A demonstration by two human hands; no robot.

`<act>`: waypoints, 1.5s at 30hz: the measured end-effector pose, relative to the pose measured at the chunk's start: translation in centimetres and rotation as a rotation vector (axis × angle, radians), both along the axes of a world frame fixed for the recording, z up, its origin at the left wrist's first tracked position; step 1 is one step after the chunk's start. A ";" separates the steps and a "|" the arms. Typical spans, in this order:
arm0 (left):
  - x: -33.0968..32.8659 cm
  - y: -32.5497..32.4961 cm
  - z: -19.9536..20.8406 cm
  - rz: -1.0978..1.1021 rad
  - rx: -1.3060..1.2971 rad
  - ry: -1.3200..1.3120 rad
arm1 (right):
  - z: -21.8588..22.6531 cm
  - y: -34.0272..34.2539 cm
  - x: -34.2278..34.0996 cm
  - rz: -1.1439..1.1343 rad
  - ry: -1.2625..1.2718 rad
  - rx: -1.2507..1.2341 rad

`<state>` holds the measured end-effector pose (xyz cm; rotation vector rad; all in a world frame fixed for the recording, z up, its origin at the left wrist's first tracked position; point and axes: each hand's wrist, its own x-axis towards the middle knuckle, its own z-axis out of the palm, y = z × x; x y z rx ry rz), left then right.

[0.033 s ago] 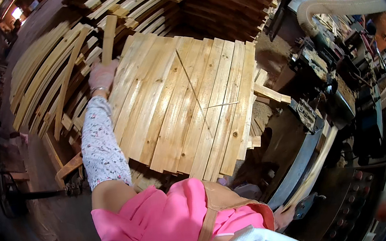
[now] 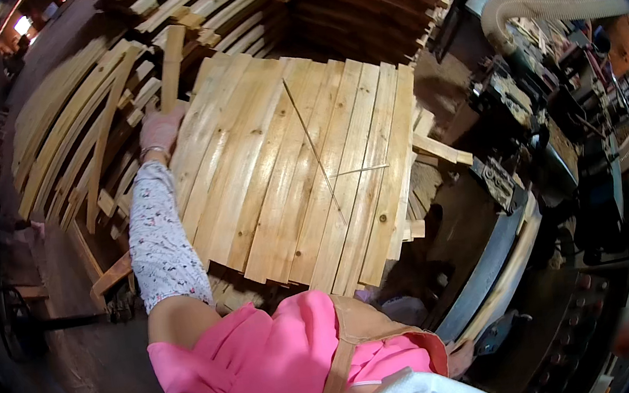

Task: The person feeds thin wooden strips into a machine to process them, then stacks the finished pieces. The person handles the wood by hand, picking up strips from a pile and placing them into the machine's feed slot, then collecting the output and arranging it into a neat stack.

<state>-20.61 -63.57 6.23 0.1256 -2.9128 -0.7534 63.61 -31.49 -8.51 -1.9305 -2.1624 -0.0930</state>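
Note:
At the left edge of a layer of pale planks [image 2: 272, 170], my left hand [image 2: 161, 127] is closed on the near end of a short wooden slat [image 2: 171, 61]. The slat points away from me, towards the stacked wood; some of my fingers are hidden. Low on the right, my right hand [image 2: 460, 358] is at the near end of a long pale board [image 2: 506, 273], which lies along the blue-grey metal edge [image 2: 470, 279] of a machine. My apron covers part of this hand, and its fingers cannot be made out.
Curved-looking stacks of slats [image 2: 59, 133] stand at the left, with a taller dark stack [image 2: 369, 1] behind the planks. A thin dark stick [image 2: 306, 131] lies across the planks. Machinery [image 2: 531, 107] with a ribbed hose [image 2: 558, 7] and a button panel [image 2: 574, 329] line the right.
My left hand and the slat have shifted slightly left together. The long board by my right hand appears to sit slightly farther left; the planks look much the same.

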 end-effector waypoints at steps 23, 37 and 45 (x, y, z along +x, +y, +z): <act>3.6 5.9 9.9 -0.323 0.207 0.382 | -1.8 31.2 -8.8 0.071 0.048 -0.172; 25.6 40.6 22.7 -0.805 1.140 0.576 | 16.9 10.3 -34.6 0.800 0.641 0.467; 46.8 50.6 12.6 -0.848 1.293 -0.687 | 10.7 10.5 -17.0 0.198 0.393 0.227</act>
